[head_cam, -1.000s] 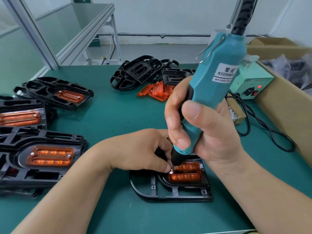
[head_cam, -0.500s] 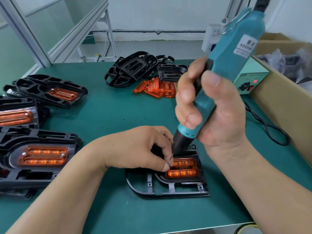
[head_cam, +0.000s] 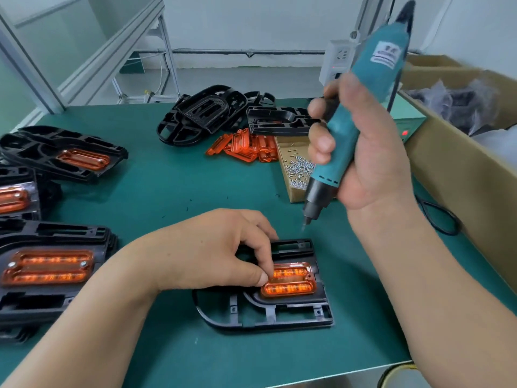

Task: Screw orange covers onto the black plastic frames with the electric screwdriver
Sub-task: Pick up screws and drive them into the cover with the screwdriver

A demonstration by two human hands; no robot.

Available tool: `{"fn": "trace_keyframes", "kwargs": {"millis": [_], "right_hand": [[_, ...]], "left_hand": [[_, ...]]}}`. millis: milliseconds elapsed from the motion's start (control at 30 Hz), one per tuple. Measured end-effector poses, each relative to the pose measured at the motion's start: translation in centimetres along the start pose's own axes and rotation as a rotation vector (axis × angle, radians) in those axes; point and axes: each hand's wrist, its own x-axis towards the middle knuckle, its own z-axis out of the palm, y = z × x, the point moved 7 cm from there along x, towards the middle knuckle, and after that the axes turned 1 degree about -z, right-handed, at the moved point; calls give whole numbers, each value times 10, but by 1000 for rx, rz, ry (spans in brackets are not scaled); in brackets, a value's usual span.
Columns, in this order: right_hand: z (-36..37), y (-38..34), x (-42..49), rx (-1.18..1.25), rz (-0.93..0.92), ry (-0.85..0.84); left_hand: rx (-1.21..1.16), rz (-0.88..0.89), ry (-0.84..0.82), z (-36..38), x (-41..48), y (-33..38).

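Note:
A black plastic frame (head_cam: 279, 315) lies on the green mat near the front edge, with an orange cover (head_cam: 293, 284) seated in it. My left hand (head_cam: 218, 247) rests on the frame, its thumb and forefinger curled onto the cover's left end. My right hand (head_cam: 361, 147) grips the teal electric screwdriver (head_cam: 352, 119), tilted, with its bit in the air above and behind the frame's far right corner. A small box of screws (head_cam: 293, 169) sits just beyond the bit.
Several finished frames with orange covers (head_cam: 50, 264) are stacked at the left. Bare black frames (head_cam: 207, 116) and loose orange covers (head_cam: 246, 147) lie at the back centre. A cardboard box (head_cam: 464, 169) lines the right side, with the power unit and a black cable (head_cam: 439, 217) beside it.
My right hand has lifted the screwdriver off the cover's left end and swung it up and right, towards the screw box. My left hand stays on the cover.

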Motion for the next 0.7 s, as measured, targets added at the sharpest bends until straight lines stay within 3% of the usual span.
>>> {"fn": "trace_keyframes", "kwargs": {"millis": [100,167,400,700], "right_hand": [[-8,-10,4,-404,-2,-22],[-4,-11,3,-692,-4,-127],[19,29,-14,-1356,120,-454],[-12,21,-49,-1574,252,-462]], "left_hand": [[47,9,4,1,0,0],[81,19,11,2,1,0],[18,38,7,2,2,2],[-174,48,-1,-15,-9,-1]]}}
